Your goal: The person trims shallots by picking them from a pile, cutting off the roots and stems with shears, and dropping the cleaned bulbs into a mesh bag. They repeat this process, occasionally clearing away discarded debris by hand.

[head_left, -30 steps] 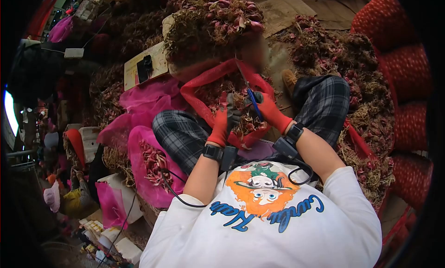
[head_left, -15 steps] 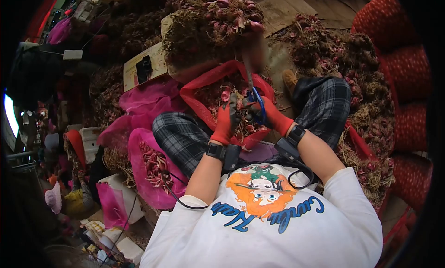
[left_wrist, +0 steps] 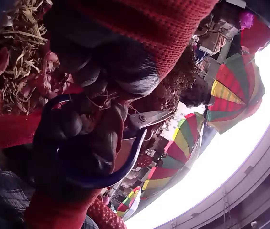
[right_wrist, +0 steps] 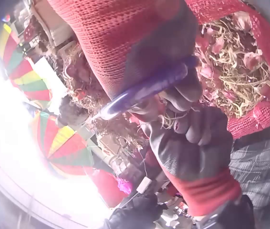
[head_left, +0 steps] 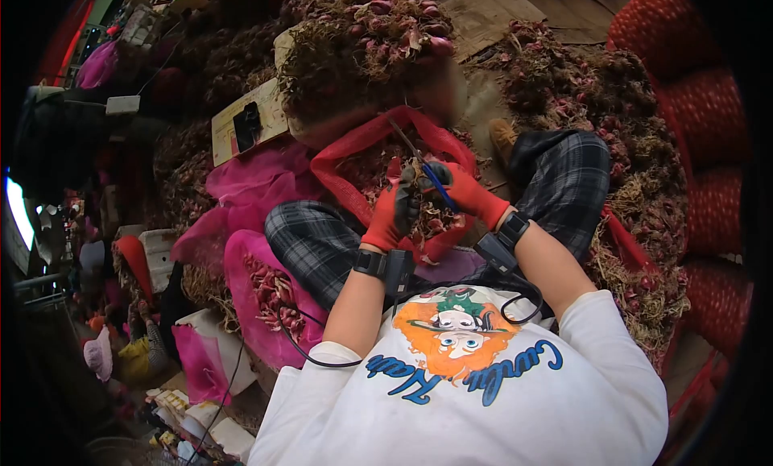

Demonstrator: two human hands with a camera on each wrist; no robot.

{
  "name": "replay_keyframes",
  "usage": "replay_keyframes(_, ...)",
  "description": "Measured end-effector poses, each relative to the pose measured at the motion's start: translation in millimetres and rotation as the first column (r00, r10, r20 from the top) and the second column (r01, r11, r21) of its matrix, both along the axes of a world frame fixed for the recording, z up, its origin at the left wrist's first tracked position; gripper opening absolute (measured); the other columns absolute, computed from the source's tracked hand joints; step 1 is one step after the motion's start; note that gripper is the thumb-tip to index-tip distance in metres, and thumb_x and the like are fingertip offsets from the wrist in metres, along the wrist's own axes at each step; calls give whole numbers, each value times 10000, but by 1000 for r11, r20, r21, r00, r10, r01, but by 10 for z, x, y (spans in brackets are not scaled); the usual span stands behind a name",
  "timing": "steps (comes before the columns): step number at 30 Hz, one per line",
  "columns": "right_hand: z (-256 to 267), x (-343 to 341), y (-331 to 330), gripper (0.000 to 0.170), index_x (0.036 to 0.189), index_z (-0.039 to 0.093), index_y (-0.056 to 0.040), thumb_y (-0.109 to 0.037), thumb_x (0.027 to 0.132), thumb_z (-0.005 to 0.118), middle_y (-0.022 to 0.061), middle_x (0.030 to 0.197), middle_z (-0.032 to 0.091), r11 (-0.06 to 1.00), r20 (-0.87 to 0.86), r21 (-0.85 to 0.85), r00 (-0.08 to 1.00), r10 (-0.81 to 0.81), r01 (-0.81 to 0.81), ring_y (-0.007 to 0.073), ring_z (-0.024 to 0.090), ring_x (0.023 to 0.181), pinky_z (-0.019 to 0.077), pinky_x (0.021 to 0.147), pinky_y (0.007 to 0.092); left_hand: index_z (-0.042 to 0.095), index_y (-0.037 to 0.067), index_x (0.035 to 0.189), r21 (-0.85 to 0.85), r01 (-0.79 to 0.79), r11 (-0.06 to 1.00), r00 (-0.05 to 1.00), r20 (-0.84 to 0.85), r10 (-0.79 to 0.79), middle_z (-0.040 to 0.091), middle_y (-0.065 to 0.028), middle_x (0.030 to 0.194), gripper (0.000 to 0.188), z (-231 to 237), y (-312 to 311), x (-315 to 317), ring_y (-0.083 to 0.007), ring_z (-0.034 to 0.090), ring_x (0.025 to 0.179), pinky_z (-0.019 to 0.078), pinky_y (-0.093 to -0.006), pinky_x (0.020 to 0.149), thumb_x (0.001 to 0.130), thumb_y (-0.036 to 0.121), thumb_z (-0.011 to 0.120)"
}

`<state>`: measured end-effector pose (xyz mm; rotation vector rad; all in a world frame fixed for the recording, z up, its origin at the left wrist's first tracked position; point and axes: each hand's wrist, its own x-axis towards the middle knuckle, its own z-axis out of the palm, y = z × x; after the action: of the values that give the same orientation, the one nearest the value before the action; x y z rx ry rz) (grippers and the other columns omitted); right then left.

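In the head view my red-and-grey gloved left hand point(head_left: 393, 210) and right hand point(head_left: 471, 194) meet over a red mesh bag point(head_left: 346, 190) between my legs. My right hand's fingers are curled round blue-handled scissors point(head_left: 435, 182), whose blades point up and left. The right wrist view has the blue handle point(right_wrist: 144, 90) along my right hand point(right_wrist: 159, 43), with my left hand point(right_wrist: 192, 148) just below, fingers curled. A pinkish shallot point(right_wrist: 147, 109) with stringy roots shows between the hands, mostly hidden. Seen from the left wrist, the blades point(left_wrist: 149, 118) lie near my left hand's fingertips.
Trimmed shallots lie in a pink mesh bag point(head_left: 278, 293) beside my left leg. A heap of rooty shallots point(head_left: 362, 51) stands ahead, another point(head_left: 596, 120) to the right. A phone point(head_left: 247, 126) rests on a box. Full red sacks point(head_left: 708, 128) line the right edge.
The scissors have swung from pointing nearly straight up to pointing up and left. The left hand's fingers, more spread a second ago, are curled in, and the two hands are closer together.
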<state>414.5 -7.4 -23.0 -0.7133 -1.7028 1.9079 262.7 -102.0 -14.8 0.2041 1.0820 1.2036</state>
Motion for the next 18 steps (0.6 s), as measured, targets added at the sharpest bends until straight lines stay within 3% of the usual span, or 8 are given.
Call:
replay_keyframes(4,118,-26,115,332,1080,568,-30,-120,777,670,94,916,625,946,82,287,987,134,-153,188,592,851,458,778,313,524,131,764,-42,-10,999,946,323,23,442,52,575,293,17,-9,-43,-59,362,416,312,-199,385,949,345,448)
replay_keyframes(9,146,-24,169,378,1091,551,-40,-103,741,679,134,910,613,893,117,414,983,143,-179,249,591,822,459,764,325,542,89,814,116,55,992,583,802,-126,454,54,574,258,-86,60,-134,-53,368,381,320,-180,350,932,309,478)
replay_keyframes(12,135,-21,206,363,1052,558,-42,-97,715,680,143,880,607,756,136,623,980,147,-200,304,575,786,460,746,333,545,88,791,53,95,994,593,799,-99,477,38,583,258,-72,0,-196,-56,398,393,338,-187,359,918,307,496)
replay_keyframes(13,117,-20,214,354,1036,562,-43,-95,707,680,146,868,605,699,133,689,981,138,-192,321,567,774,459,738,335,543,88,784,127,-2,992,944,327,-40,478,36,586,270,-104,-1,-139,-56,398,394,335,-188,358,920,314,489)
replay_keyframes(14,70,-27,199,345,1030,565,-44,-106,711,681,132,854,607,733,131,654,983,131,-185,297,572,760,460,726,327,541,88,777,245,-39,969,964,-247,101,479,34,590,282,-165,11,-42,-56,398,396,332,-188,356,922,322,482)
replay_keyframes(16,8,-43,90,329,1017,570,-44,-127,719,681,105,827,612,798,129,577,984,121,-174,250,582,731,462,702,311,522,102,726,295,-42,955,908,-388,160,451,37,559,321,-140,-7,-2,-55,377,384,317,-196,353,930,342,461)
replay_keyframes(17,-6,-24,120,317,1013,571,-41,-140,730,674,87,821,610,900,105,381,977,185,-211,214,581,723,463,688,299,505,115,683,225,-48,973,999,18,45,422,41,524,353,-104,-9,-70,-55,356,371,304,-203,351,937,354,447)
replay_keyframes(18,42,6,177,307,1009,573,-37,-153,740,666,69,815,608,954,68,171,969,238,-247,179,580,716,463,675,286,488,129,639,162,-16,987,902,428,-56,394,46,490,389,-8,24,-131,-55,336,358,291,-209,348,944,366,433)
